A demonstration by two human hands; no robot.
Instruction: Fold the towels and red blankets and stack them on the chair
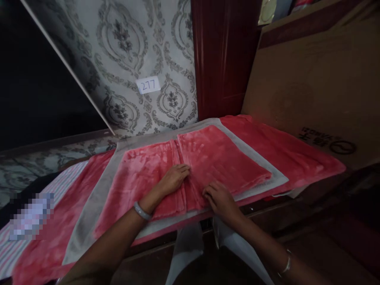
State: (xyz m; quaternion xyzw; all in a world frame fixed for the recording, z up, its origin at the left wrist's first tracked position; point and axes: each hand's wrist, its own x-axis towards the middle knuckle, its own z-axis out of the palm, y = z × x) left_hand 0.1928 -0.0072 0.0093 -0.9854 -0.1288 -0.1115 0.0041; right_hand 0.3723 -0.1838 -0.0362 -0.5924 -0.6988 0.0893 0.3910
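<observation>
A piece of red plush fabric [225,158] lies in front of me, with upright folds running through its middle. My left hand [176,178] is closed at the top of these folds, its fingers bent together over the cloth. Lower and to the right, my right hand [218,198] pinches the fabric by its near edge. Its fingertips are partly hidden. Under the red piece is a pale grey-white sheet [261,189], which shows around its border. More red plush cloth [285,154] is spread beneath that sheet.
A large cardboard box [314,79] stands at the right. Patterned wallpaper with a paper label [148,84] reading 277 is behind, beside a dark red wood panel [224,59]. At left are a dark panel [44,79] and striped cloth [69,180].
</observation>
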